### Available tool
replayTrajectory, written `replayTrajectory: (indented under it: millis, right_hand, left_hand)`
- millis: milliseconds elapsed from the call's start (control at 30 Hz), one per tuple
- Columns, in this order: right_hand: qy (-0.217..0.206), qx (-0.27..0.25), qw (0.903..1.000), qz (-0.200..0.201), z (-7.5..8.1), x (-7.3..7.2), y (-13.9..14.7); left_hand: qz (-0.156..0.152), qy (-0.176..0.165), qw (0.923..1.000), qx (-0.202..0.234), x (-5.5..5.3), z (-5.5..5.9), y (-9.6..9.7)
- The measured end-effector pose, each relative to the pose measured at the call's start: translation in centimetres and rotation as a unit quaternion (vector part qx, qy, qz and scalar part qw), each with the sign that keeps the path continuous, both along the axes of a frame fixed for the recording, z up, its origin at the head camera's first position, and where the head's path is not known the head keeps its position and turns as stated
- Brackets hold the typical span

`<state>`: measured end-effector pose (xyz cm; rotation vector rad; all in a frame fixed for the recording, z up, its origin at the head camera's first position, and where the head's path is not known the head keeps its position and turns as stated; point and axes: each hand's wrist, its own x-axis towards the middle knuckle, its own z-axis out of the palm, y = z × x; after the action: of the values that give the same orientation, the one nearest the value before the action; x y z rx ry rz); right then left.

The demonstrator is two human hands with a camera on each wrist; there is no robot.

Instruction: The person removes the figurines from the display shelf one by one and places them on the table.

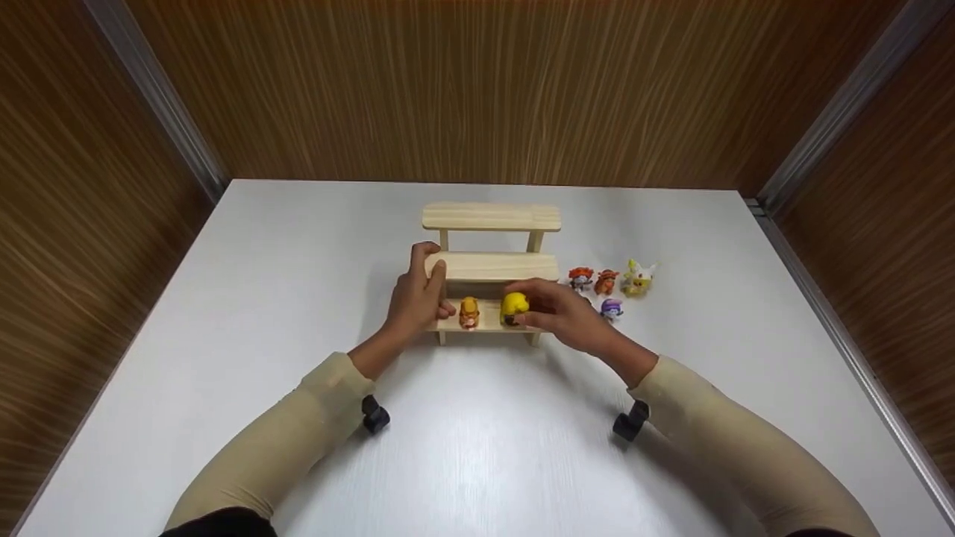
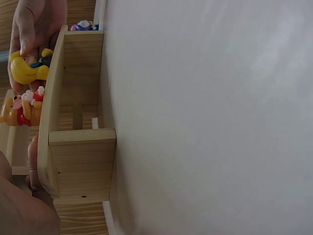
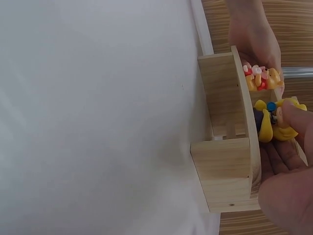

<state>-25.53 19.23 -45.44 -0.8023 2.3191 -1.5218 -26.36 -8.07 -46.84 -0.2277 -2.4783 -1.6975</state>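
Observation:
A small three-step wooden display shelf (image 1: pixel 491 266) stands on the white table. At its left end my left hand (image 1: pixel 414 298) grips the boards, thumb on the middle step. On the lowest step an orange bear figurine in a red top (image 1: pixel 468 313) stands upright, holding a small pink figure; it shows too in the right wrist view (image 3: pixel 266 78). To its right, my right hand (image 1: pixel 574 317) pinches a yellow-hooded figurine (image 1: pixel 513 307) between thumb and fingers. In the left wrist view that yellow figurine (image 2: pixel 24 71) stands at the lowest board, its base touching or just above it.
Right of the shelf several figurines are on the table: a red-topped one (image 1: pixel 580 278), an orange one (image 1: pixel 606 281), a yellow-and-white one with pointed ears (image 1: pixel 639 279) and a purple one (image 1: pixel 611 309). Wood-grain panels (image 1: pixel 477 89) border the table behind and at both sides.

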Motion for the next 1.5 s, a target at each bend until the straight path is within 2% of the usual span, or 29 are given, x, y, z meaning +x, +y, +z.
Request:
replayTrajectory:
  millis: [633,1100,1500]
  right_hand:
    - [-0.019,-0.021,0.9996,-0.005,0.0,0.3,-0.1]
    - [-0.013,-0.045,0.9988,0.015,0.2,0.1,0.8]
    - [-0.018,-0.049,0.9986,-0.01,0.7,0.6,2.3]
  left_hand:
    - [-0.004,0.004,1.0,-0.003,-0.1,-0.1,0.0]
    - [0.002,0.006,1.0,0.0,-0.1,-0.1,0.1]
    - [0.0,0.008,1.0,0.001,0.0,-0.1,0.0]
